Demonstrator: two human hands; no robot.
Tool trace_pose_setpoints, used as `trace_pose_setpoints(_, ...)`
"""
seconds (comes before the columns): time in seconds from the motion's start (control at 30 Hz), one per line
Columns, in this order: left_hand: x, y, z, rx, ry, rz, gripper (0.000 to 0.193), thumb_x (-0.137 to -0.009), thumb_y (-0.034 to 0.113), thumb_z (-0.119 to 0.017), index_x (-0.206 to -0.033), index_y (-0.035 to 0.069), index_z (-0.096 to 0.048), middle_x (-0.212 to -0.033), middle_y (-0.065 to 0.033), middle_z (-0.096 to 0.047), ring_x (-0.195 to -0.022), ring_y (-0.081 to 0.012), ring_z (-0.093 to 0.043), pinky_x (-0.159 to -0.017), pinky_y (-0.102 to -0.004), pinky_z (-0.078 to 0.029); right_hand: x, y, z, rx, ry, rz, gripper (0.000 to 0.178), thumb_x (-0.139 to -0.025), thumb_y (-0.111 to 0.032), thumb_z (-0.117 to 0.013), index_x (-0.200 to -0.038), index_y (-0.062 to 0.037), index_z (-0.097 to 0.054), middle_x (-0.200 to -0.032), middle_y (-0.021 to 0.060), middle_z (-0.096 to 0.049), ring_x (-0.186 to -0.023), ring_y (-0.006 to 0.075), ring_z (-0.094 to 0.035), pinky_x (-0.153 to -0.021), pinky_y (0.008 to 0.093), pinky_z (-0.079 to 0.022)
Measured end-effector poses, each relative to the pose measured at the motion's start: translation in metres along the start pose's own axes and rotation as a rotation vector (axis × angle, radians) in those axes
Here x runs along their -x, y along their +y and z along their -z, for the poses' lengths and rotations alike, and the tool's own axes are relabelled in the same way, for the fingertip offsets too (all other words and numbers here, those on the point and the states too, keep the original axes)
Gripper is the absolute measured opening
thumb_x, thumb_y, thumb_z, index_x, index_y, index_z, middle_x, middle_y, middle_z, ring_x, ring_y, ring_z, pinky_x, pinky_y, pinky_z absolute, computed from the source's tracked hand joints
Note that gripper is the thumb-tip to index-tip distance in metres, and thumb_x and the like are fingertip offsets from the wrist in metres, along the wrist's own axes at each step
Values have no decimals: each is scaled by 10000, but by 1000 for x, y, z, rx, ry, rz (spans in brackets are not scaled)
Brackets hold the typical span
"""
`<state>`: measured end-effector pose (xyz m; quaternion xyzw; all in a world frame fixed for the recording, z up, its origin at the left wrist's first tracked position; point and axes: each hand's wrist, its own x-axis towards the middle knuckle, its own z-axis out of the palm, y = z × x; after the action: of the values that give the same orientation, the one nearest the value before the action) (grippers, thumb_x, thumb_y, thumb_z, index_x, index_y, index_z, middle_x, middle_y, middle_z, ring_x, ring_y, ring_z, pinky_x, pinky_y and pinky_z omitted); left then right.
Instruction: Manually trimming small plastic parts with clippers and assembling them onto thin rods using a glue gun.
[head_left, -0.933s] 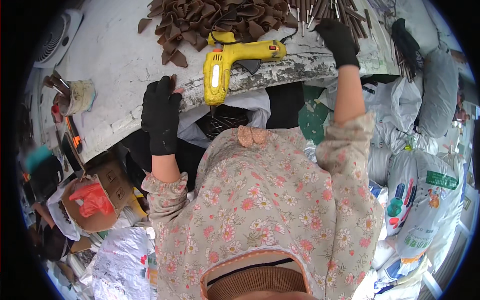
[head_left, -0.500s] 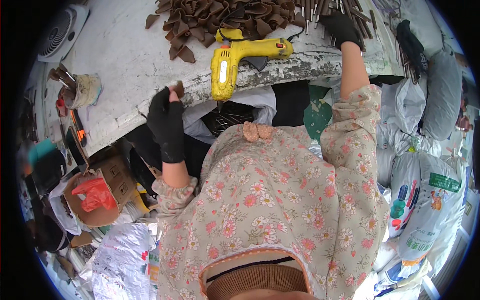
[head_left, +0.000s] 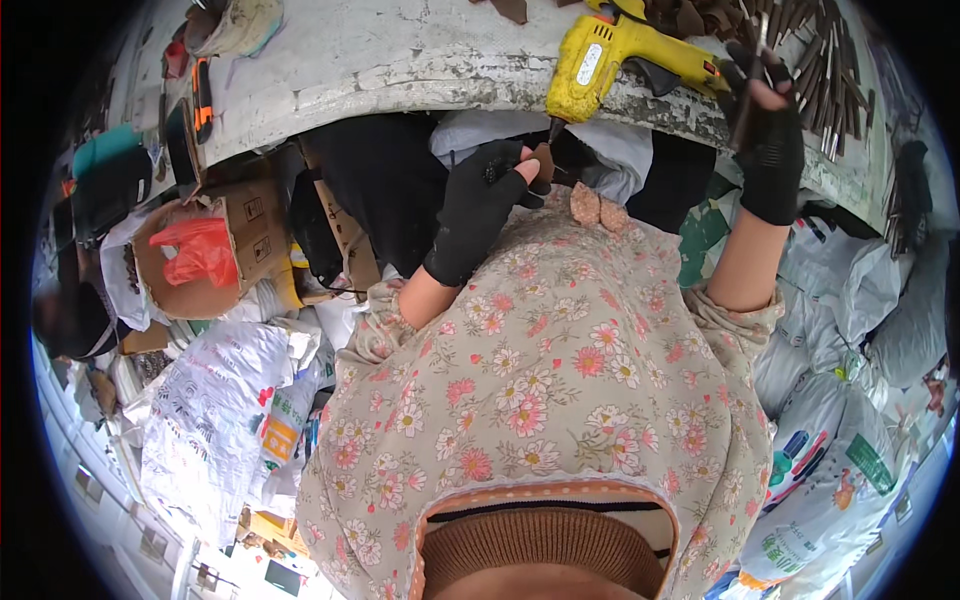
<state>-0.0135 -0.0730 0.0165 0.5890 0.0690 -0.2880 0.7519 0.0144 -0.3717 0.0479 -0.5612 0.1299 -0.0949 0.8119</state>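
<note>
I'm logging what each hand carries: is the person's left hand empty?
No, the left hand holds a small brown piece between its thumb and fingers.

Both hands full around a yellow plastic glue gun [head_left: 597,68]
Left hand [head_left: 482,200], in a black glove with bare fingertips poking out, pinches a small flat brown piece [head_left: 543,164] near the gun's nozzle; right hand [head_left: 771,150], gloved the same, has a thin brown silver-tipped stick [head_left: 742,118], just beside loose similar sticks [head_left: 828,85] on the worn white tabletop [head_left: 370,62].
</note>
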Motion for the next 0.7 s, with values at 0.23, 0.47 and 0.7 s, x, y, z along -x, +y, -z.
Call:
trace_pose_setpoints(0.23, -3, -4, 0, -16, -23, -1, 204, -856, 94, -542, -999, -51, -539, -812, -101, -607, -707, -153, -621, -586, -262, -518, 15, 18, -46, 1280, -107, 247, 582, -748, -151, -668, -1268, -80, -416, -1253, 127, -475, -1098, 227, -510, -834, 301, -434)
trace_pose_setpoints(0.47, -4, -2, -6, 10, 22, 1, 211, -859, 112, -542, -994, -49, -544, -773, -86, -606, -655, -143, -615, -544, -246, -497, 4, 23, -39, 1480, -126, 334, 623, -689, -274, -718, -1227, -87, -467, -1185, 117, -524, -1026, 264, -548, -838, 330, -436)
trace_pose_setpoints(0.7, -1, -2, -10, -61, 106, -15, 244, -878, 140, -515, -1026, -51, -542, -773, -89, -606, -629, -134, -601, -532, -237, -475, -10, 24, -23, 1552, -162, 335, 567, -686, -265, -717, -1200, -141, -511, -1131, 85, -567, -1015, 225, -558, -826, 318, -443)
